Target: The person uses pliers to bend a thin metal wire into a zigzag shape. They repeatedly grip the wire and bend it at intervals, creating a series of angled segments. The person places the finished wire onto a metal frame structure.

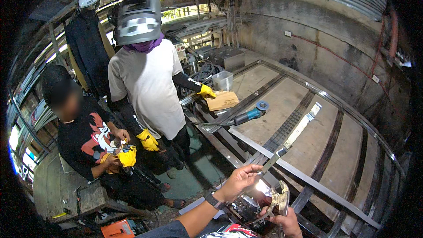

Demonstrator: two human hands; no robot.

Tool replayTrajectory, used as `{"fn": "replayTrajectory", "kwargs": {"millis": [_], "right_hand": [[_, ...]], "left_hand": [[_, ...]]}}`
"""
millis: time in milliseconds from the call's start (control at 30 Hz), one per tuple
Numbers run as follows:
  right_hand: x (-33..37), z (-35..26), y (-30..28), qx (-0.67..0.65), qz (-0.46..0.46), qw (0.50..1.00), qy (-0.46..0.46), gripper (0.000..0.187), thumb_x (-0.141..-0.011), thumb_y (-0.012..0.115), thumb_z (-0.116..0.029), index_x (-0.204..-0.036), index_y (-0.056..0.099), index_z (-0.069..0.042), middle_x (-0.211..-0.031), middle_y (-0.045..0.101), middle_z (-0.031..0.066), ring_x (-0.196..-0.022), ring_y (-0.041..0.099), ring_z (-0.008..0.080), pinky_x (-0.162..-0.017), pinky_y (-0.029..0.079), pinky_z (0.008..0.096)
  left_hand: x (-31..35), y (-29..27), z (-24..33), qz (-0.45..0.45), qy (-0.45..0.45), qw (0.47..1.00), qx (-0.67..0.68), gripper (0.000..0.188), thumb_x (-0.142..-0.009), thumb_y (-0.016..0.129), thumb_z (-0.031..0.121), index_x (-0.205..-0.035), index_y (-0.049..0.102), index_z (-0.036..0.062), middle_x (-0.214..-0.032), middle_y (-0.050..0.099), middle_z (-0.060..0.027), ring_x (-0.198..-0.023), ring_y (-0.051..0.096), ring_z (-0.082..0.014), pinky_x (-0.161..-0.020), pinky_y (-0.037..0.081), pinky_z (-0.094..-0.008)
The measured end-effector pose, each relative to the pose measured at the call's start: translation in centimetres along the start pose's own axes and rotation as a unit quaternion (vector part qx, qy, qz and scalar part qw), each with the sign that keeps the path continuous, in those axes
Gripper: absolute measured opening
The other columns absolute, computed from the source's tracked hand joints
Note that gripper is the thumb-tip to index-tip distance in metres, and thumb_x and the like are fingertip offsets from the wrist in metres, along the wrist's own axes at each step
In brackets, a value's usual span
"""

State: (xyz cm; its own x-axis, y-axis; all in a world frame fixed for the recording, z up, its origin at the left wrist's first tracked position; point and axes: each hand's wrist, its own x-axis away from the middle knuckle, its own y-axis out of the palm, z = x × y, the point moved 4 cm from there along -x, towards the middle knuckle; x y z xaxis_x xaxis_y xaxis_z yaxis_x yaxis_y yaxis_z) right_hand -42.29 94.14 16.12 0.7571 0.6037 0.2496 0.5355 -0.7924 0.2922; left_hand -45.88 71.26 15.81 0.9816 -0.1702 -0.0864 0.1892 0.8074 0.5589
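- Left hand has a pinch grip on a long metal strip, which slants out from the near edge of the metal-framed bench toward its middle.
- Right hand is wrapped around a locking clamp, just by that near edge.
- Blue angle grinder lies near the bench's left edge.
- Co-worker's yellow glove is at a brown flat piece, further up that edge.
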Motion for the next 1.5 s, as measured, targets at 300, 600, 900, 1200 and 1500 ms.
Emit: {"fn": "replayTrajectory", "kwargs": {"millis": [300, 600, 900, 1200, 1500], "right_hand": [[-1.4, 0.4, 3.3, -0.057, 0.025, 0.998, -0.016, 0.046, -0.071, 0.063, -0.003, -0.116, 0.064, 0.007, -0.108, 0.071, 0.0128, -0.105, 0.067, 0.024, -0.101, 0.049, 0.0372], [-1.6, -0.2, 4.1, 0.03, 0.043, 0.997, -0.051, 0.035, -0.08, 0.064, -0.001, -0.115, 0.066, 0.004, -0.109, 0.07, 0.0078, -0.103, 0.065, 0.0172, -0.097, 0.05, 0.0324], [0.2, -0.9, 4.8, 0.046, 0.09, 0.993, -0.067, 0.033, -0.085, 0.065, -0.001, -0.118, 0.066, 0.002, -0.107, 0.069, 0.005, -0.1, 0.063, 0.0137, -0.095, 0.05, 0.0309], [1.6, -1.0, 3.6, 0.062, 0.105, 0.989, -0.085, 0.032, -0.086, 0.067, -0.003, -0.118, 0.066, 0.001, -0.103, 0.07, 0.0045, -0.094, 0.063, 0.0117, -0.086, 0.051, 0.0297], [5.2, -2.2, 1.6, 0.111, 0.085, 0.985, -0.1, 0.036, -0.087, 0.065, -0.002, -0.123, 0.062, 0.001, -0.106, 0.069, 0.0038, -0.095, 0.061, 0.0108, -0.087, 0.05, 0.0286]], "left_hand": [[-0.1, -2.7, 0.0, 0.011, 0.009, 1.0, 0.003, 0.034, -0.102, 0.065, 0.011, -0.134, 0.055, 0.0042, -0.086, 0.061, -0.0004, -0.072, 0.055, -0.0046, -0.057, 0.043, -0.0183], [-0.5, -0.5, 0.7, 0.137, 0.145, 0.962, -0.187, 0.035, -0.098, 0.068, 0.0, -0.127, 0.048, -0.0008, -0.099, 0.067, -0.0098, -0.087, 0.069, -0.0145, -0.075, 0.057, -0.0256], [-2.1, 1.5, -0.7, 0.06, 0.097, 0.993, -0.034, 0.058, -0.107, 0.057, 0.038, -0.15, 0.045, 0.001, -0.111, 0.066, -0.0051, -0.096, 0.057, -0.0087, -0.086, 0.049, -0.0245], [-1.7, 3.6, -1.3, 0.124, 0.112, 0.986, -0.009, 0.042, -0.1, 0.069, 0.018, -0.132, 0.061, -0.0087, -0.103, 0.073, -0.0126, -0.092, 0.072, -0.0184, -0.084, 0.058, -0.0293], [-1.7, 8.4, -2.3, 0.151, 0.308, 0.902, -0.263, 0.031, -0.099, 0.07, 0.009, -0.13, 0.07, 0.003, -0.093, 0.062, -0.0061, -0.078, 0.068, -0.013, -0.071, 0.058, -0.0274]]}}
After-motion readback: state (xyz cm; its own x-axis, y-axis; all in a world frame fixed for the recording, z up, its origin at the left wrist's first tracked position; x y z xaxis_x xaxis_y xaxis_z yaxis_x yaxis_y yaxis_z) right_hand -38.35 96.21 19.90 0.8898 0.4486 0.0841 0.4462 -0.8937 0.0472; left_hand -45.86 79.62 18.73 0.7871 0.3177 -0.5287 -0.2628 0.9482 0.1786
